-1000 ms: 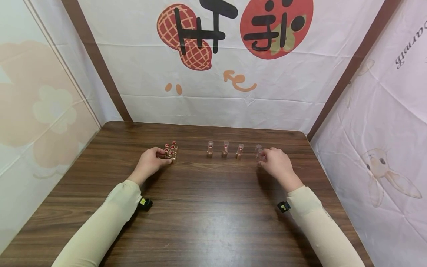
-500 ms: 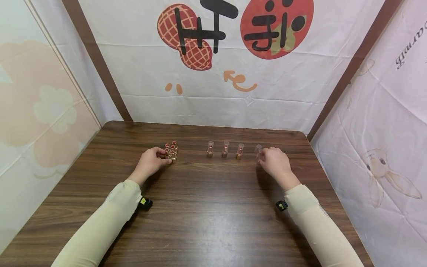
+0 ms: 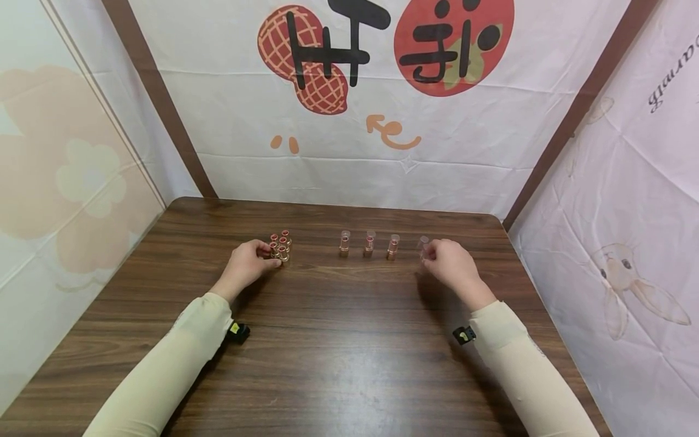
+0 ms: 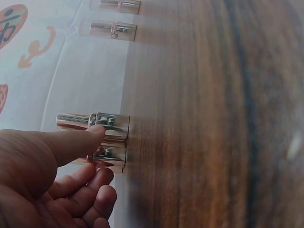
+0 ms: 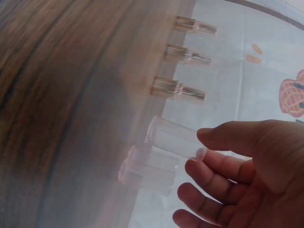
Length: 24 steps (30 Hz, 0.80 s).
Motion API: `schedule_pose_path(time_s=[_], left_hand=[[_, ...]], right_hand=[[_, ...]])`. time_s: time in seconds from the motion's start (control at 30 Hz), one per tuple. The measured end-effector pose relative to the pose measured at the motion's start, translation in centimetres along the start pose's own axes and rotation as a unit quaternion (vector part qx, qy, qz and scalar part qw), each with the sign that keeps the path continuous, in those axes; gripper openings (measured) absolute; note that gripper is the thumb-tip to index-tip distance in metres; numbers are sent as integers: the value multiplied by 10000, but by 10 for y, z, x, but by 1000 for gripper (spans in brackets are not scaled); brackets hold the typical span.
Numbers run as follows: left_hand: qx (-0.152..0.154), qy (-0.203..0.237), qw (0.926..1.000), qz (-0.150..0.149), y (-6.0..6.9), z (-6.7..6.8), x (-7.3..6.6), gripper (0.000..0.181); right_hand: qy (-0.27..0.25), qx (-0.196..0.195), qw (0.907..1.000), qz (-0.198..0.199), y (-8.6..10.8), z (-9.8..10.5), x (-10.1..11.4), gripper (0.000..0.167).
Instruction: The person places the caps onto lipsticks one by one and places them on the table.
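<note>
On the left side of the table, a cluster of several lipstick tubes (image 3: 283,252) stands uncapped, with gold bases and pinkish tops. My left hand (image 3: 249,266) is at the cluster, its thumb and fingers curled against tubes, including a gold lipstick tube (image 4: 111,124) in the left wrist view. On the right, my right hand (image 3: 452,265) pinches the top of a clear lipstick cap (image 5: 173,137) between thumb and fingers. More clear caps (image 5: 148,173) stand beside it, close together; the hand hides most of them in the head view.
Between the hands stand three lipsticks under clear caps, in a row: a left one (image 3: 344,244), a middle one (image 3: 369,244) and a right one (image 3: 392,247). Behind the wooden table (image 3: 327,340) hangs a printed white cloth (image 3: 338,176).
My right hand has shifted slightly at the clear caps, covering more of them in the head view. The left hand and the lipsticks stay in place.
</note>
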State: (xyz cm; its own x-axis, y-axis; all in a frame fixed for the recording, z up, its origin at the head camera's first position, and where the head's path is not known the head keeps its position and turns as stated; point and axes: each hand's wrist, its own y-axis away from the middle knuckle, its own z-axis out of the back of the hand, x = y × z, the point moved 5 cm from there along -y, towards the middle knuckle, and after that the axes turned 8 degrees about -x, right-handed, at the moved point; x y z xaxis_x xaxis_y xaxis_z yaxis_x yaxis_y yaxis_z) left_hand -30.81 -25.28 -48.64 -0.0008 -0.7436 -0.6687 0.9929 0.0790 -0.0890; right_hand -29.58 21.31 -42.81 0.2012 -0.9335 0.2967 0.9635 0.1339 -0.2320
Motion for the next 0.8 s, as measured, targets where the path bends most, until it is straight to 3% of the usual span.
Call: schedule_pose_path(time_s=[0.8], left_hand=[[-45,-242,9997,-96,-3,-2,-1,37]], right_hand=[[-411,-156,9984,352,11,34,39,16]])
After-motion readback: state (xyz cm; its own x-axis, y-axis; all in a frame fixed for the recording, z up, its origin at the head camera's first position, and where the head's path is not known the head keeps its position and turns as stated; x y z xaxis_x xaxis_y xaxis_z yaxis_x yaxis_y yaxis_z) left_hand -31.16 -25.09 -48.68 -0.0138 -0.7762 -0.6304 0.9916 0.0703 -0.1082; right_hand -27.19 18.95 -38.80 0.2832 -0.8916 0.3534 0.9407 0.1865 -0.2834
